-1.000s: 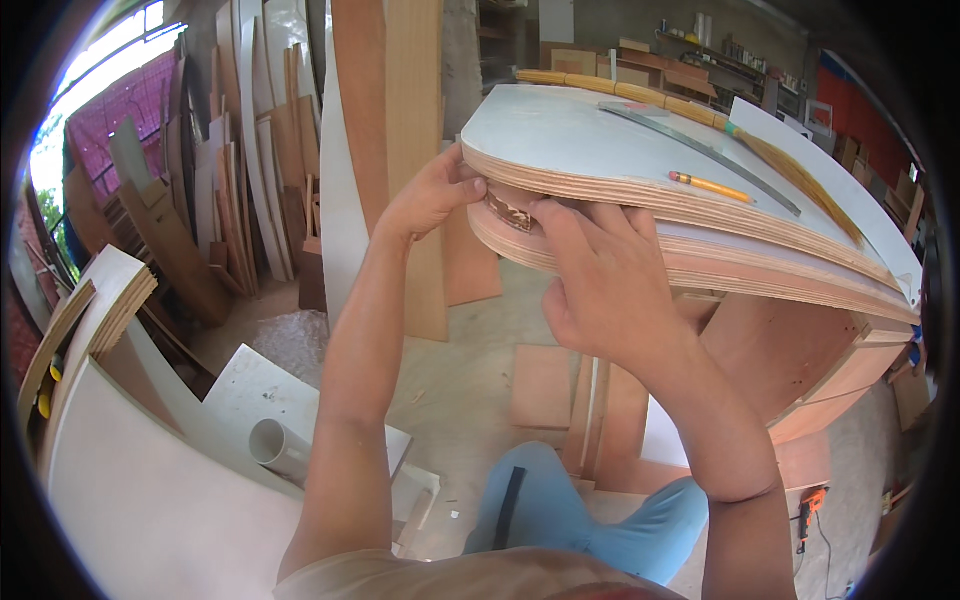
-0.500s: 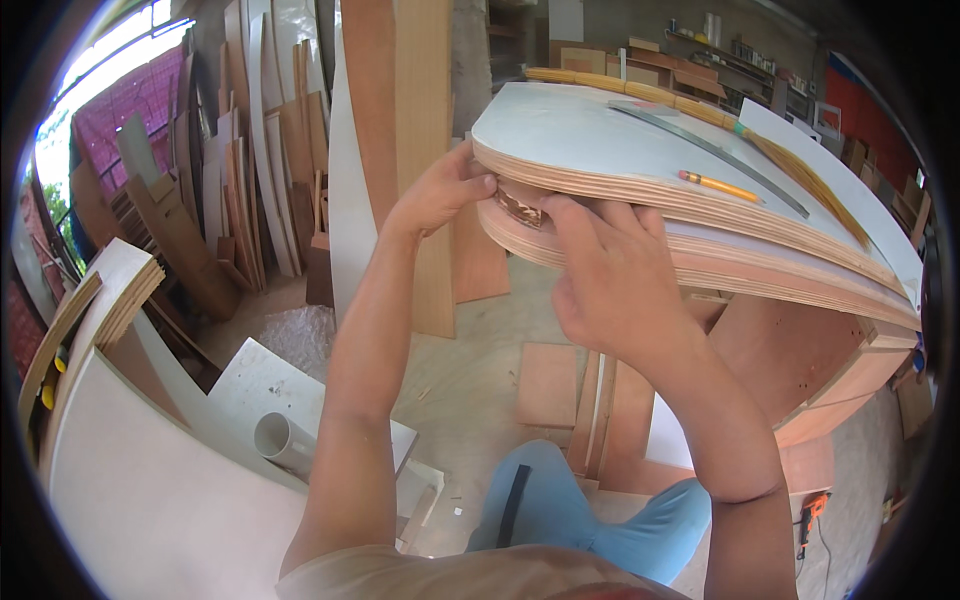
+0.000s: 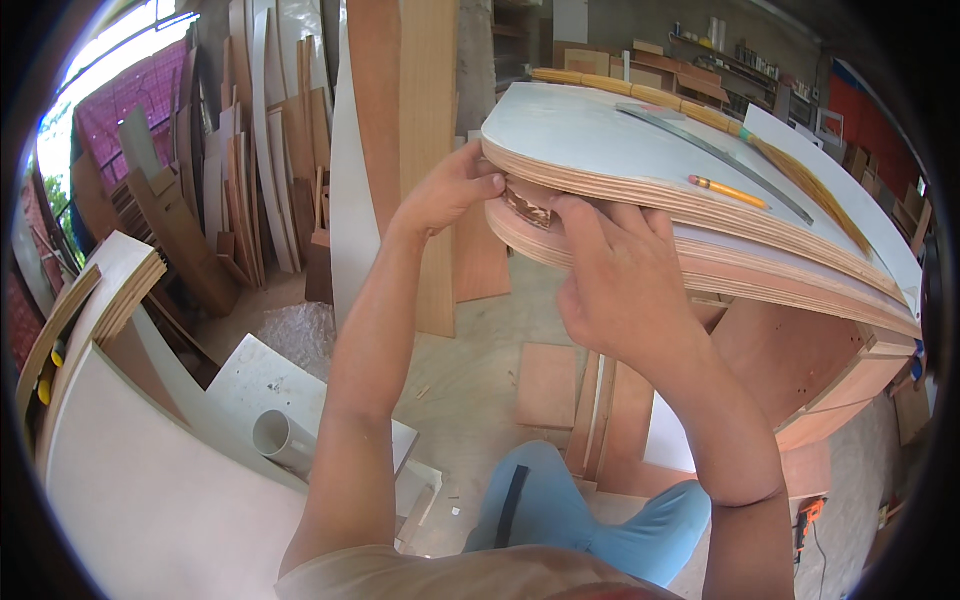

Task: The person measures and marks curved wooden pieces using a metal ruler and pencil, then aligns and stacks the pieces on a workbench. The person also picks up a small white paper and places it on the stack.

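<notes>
Two round-cornered plywood panels lie one above the other at the right: an upper panel (image 3: 570, 125) with a pale top, and a lower panel (image 3: 537, 247) with a layered edge. In the gap at their near left corner sits a curved brown strip with pale mottling (image 3: 527, 208). My left hand (image 3: 447, 198) is closed at the corner, thumb against the strip's left end, its other fingers partly hidden behind the panels. My right hand (image 3: 625, 275) is closed at the strip's right end, several fingertips tucked beneath the upper panel's edge.
On the upper panel lie a yellow pencil (image 3: 728, 191), a metal ruler (image 3: 720, 160) and a stick broom (image 3: 805, 175). A wooden cabinet (image 3: 790, 350) is below. Boards (image 3: 425, 150) lean behind; a curved white panel (image 3: 150, 450) and grey pipe (image 3: 283, 438) are at left.
The panels and both hands appear slightly farther right in the picture. Both hands keep nearly the same hold at the corner; the strip stays in the gap.
</notes>
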The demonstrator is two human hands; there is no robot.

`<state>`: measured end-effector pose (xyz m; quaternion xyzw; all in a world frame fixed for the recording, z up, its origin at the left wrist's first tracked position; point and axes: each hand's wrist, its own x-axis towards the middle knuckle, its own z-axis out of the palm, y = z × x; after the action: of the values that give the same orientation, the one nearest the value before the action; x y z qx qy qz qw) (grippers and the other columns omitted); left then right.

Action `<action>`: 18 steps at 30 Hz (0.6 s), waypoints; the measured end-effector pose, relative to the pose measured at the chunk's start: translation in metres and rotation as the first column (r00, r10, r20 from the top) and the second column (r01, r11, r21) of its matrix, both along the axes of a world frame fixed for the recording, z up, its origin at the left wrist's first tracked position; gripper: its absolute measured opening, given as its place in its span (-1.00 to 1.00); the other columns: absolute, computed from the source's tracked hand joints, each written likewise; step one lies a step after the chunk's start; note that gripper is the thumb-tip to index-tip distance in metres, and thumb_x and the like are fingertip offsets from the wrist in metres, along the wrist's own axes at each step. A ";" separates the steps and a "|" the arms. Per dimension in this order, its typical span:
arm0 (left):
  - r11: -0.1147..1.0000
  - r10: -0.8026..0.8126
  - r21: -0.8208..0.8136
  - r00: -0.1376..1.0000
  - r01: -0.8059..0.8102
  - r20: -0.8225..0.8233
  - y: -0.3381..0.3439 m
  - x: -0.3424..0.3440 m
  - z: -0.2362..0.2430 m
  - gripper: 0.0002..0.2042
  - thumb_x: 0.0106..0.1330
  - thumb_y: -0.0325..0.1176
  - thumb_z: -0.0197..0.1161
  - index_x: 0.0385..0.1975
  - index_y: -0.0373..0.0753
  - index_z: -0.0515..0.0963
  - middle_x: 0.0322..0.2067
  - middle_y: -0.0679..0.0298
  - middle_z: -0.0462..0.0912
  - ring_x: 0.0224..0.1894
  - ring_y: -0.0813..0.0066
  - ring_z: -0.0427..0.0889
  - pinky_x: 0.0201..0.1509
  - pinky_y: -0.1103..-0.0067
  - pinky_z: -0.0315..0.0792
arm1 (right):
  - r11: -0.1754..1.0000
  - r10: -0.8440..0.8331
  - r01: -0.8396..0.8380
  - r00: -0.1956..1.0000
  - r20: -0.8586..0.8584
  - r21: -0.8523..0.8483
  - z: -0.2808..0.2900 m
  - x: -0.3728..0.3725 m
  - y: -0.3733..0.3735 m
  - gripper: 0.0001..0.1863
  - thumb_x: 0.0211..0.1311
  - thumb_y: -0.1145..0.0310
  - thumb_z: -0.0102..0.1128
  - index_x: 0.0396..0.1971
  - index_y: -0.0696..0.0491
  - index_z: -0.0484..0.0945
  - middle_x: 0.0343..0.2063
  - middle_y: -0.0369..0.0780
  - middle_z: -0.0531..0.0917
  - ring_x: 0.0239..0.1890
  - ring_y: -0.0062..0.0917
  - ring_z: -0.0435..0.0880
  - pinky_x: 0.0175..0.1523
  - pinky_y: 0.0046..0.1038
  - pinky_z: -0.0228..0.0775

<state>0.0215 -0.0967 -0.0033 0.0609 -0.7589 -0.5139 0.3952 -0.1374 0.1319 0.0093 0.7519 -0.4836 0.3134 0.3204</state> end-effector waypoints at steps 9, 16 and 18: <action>1.000 0.019 -0.021 1.000 -0.019 0.003 -0.002 -0.001 -0.001 -0.28 0.25 -0.27 0.37 0.33 -0.42 0.17 0.21 0.04 0.45 0.30 0.29 0.37 0.42 0.40 0.14 | 1.000 -0.006 0.006 1.000 -0.005 -0.004 0.001 0.001 0.001 -0.42 -0.22 0.58 0.14 0.00 0.15 0.43 -0.21 -0.11 0.65 -0.05 -0.22 0.51 -0.06 -0.22 0.17; 1.000 0.010 -0.021 1.000 -0.010 -0.010 0.000 -0.002 -0.002 -0.26 0.23 -0.27 0.38 0.34 -0.41 0.17 0.22 0.07 0.45 0.30 0.30 0.36 0.43 0.40 0.13 | 1.000 -0.002 0.002 1.000 0.006 0.006 0.000 -0.001 0.001 -0.41 -0.23 0.58 0.13 -0.01 0.15 0.43 -0.20 -0.11 0.65 -0.06 -0.22 0.51 -0.08 -0.22 0.17; 1.000 0.000 -0.028 1.000 0.000 -0.013 0.000 -0.002 -0.001 -0.27 0.24 -0.28 0.37 0.35 -0.40 0.17 0.22 0.07 0.44 0.31 0.30 0.36 0.43 0.40 0.13 | 1.000 -0.001 0.001 1.000 0.006 0.005 0.001 -0.001 0.002 -0.41 -0.24 0.58 0.14 -0.01 0.14 0.43 -0.20 -0.11 0.65 -0.07 -0.21 0.51 -0.09 -0.22 0.17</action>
<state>0.0194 -0.0971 -0.0046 0.0520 -0.7636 -0.5035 0.4008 -0.1381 0.1335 0.0098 0.7515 -0.4857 0.3141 0.3173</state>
